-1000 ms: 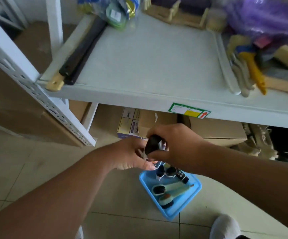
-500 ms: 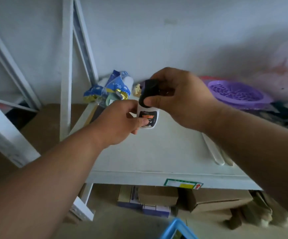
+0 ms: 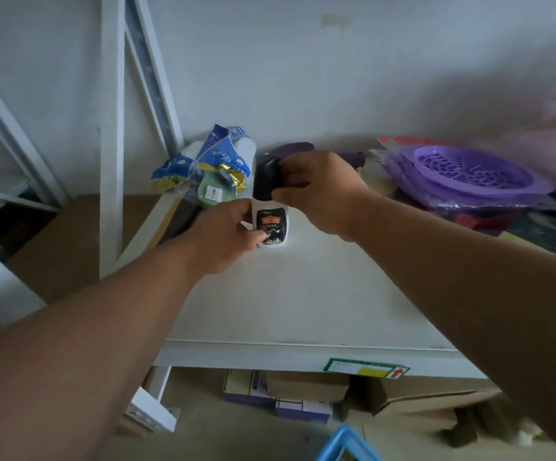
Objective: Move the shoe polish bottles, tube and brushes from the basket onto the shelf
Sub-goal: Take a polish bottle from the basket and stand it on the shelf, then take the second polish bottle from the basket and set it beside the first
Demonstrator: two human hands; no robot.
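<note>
A white shoe polish bottle (image 3: 275,227) with a black cap and a black-and-orange label stands upright on the white shelf (image 3: 303,304), its base touching the board. My right hand (image 3: 316,191) grips the black cap from the right. My left hand (image 3: 226,234) holds the bottle's lower body from the left. Only a corner of the blue basket (image 3: 343,444) shows at the bottom edge; its contents are out of view.
Blue-and-gold packets (image 3: 210,164) lie at the shelf's back left. Purple plastic trays (image 3: 462,174) are stacked at the back right. A white upright post (image 3: 112,161) stands left. Cardboard boxes (image 3: 310,390) sit on the floor under the shelf.
Both hands lifted the bottle from above the basket up to the shelf and lowered it onto the board. The view rose, so the basket dropped nearly out of sight.
</note>
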